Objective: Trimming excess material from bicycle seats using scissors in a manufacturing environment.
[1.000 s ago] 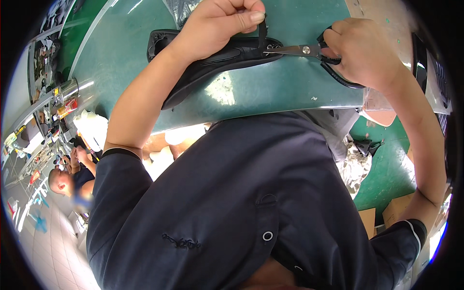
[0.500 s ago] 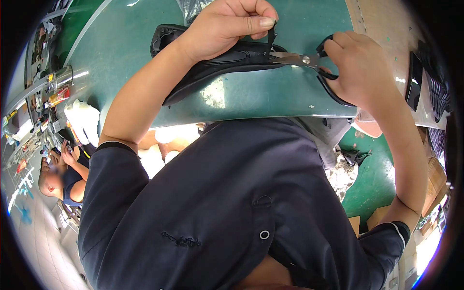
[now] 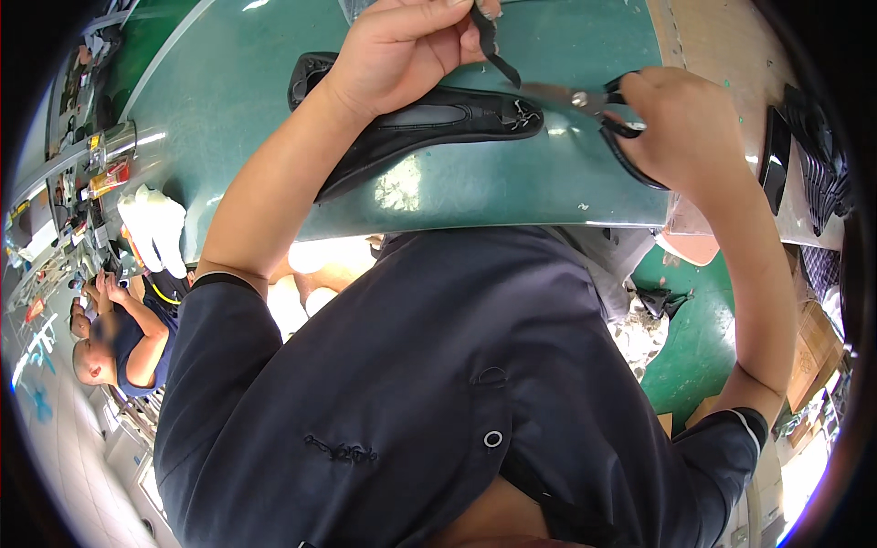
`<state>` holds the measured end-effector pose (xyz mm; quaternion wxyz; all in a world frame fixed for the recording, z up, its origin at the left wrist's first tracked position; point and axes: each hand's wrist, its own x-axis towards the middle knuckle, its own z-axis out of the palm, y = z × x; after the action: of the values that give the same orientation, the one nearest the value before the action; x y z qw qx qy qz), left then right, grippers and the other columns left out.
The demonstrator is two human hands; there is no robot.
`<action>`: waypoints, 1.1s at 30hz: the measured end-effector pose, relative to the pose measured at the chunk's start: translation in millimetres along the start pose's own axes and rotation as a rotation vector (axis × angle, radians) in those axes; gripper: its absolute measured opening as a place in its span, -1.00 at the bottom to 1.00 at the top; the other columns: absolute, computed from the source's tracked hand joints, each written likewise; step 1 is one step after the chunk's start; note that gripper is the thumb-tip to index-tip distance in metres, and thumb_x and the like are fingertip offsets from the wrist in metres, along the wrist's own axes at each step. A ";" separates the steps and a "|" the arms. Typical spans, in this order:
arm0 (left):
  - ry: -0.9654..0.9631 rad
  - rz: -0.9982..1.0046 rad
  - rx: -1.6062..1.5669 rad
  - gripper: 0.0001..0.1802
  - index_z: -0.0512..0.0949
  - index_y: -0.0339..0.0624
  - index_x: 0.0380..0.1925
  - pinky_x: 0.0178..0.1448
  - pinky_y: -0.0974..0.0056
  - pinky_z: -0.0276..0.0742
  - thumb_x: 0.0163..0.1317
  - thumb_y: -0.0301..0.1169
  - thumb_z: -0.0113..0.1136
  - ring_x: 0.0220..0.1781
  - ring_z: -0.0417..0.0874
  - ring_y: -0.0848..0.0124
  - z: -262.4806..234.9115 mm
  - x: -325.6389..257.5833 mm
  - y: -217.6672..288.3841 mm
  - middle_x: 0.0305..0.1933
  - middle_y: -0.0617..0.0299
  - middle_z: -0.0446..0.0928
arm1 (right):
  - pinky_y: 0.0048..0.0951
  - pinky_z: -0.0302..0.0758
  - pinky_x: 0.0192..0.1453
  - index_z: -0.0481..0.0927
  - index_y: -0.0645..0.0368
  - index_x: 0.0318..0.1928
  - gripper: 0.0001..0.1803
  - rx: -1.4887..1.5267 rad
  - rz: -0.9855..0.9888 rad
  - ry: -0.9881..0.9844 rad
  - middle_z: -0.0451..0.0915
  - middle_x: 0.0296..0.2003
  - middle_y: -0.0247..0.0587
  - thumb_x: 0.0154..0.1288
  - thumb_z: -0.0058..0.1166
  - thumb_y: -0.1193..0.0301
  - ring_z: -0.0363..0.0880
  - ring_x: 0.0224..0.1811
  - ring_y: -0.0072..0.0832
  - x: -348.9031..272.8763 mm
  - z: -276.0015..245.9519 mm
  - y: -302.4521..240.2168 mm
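Bright, even light from overhead falls on the green table (image 3: 274,100), leaving a pale glare patch near its front edge and white sheen on its left edge. The lower right corner burns out white. Fisheye bending curves the table's edges; a black vignette rings the frame. Focus is sharp centrally, softer toward the rim

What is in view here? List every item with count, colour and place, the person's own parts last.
Shoe upper: one, black, flat on the table under the left hand.
Strip: one, black, pinched up in the left fingers.
Scissors: one, metal blades, black handles, in the right hand, tips toward the strip.
Table: one, green, top of view.
Black parts stack: one, far right.
Co-worker: one, dark shirt, lower left.
Shirt: one, dark navy, centre.
Left hand: top centre.
Right hand: upper right.
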<state>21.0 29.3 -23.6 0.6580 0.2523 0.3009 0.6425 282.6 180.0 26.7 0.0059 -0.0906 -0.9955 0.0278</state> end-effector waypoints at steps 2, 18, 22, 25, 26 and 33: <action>-0.016 -0.020 -0.004 -0.83 0.56 -0.20 -0.05 0.09 0.24 0.56 0.54 -0.33 0.16 -0.09 0.64 0.35 7.0 -3.8 10.6 0.00 0.15 0.59 | -0.04 0.60 -0.18 0.62 0.17 -0.37 -0.72 -0.001 0.154 0.101 0.64 -0.41 -0.08 0.12 0.36 0.23 0.67 -0.26 -0.02 -9.8 1.5 17.4; -0.409 0.274 1.940 -0.36 0.51 -0.16 0.25 0.36 -0.08 0.47 0.16 -0.27 0.45 0.37 0.52 -0.03 96.4 -21.4 -10.1 0.35 0.02 0.48 | -0.23 0.42 -0.42 0.59 0.26 -0.45 -0.49 0.555 0.722 0.477 0.48 -0.65 -0.06 0.20 0.42 0.03 0.34 -0.61 -0.18 -9.6 15.1 51.4; -0.373 0.148 2.004 -0.29 0.48 -0.14 0.32 0.36 -0.09 0.47 0.15 -0.28 0.48 0.36 0.53 -0.01 82.9 -46.4 -18.4 0.37 -0.03 0.47 | -0.32 0.38 -0.43 0.59 0.27 -0.44 -0.49 0.685 0.777 0.489 0.44 -0.66 -0.17 0.21 0.42 0.03 0.31 -0.61 -0.40 0.4 30.2 69.3; -0.365 0.233 2.148 -0.34 0.52 -0.15 0.28 0.36 -0.08 0.50 0.15 -0.31 0.47 0.34 0.56 0.00 74.3 -58.1 -29.0 0.38 -0.04 0.48 | -0.39 0.35 -0.44 0.61 0.27 -0.42 -0.50 0.804 0.822 0.526 0.43 -0.66 -0.29 0.23 0.43 0.03 0.30 -0.59 -0.53 9.4 50.4 78.0; -0.353 0.296 2.198 -0.37 0.54 -0.15 0.25 0.35 -0.07 0.52 0.16 -0.32 0.47 0.33 0.59 0.00 69.9 -60.4 -30.0 0.37 -0.04 0.50 | -0.43 0.34 -0.44 0.63 0.27 -0.41 -0.51 0.874 0.849 0.545 0.43 -0.66 -0.34 0.24 0.44 0.05 0.30 -0.57 -0.59 11.5 57.5 80.8; -0.282 0.301 2.221 -0.50 0.59 -0.13 0.17 0.28 -0.04 0.56 0.19 -0.41 0.36 0.19 0.64 0.01 77.5 -52.8 -29.1 0.28 -0.04 0.55 | -0.55 0.29 -0.42 0.63 0.29 -0.41 -0.59 1.188 0.868 0.764 0.41 -0.58 -0.56 0.34 0.42 0.19 0.28 -0.50 -0.73 7.7 74.8 100.0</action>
<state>97.4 -20.5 13.0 0.0133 0.8014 0.5952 0.0577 291.8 275.6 -53.6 0.3793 -0.4517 -0.6209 0.5163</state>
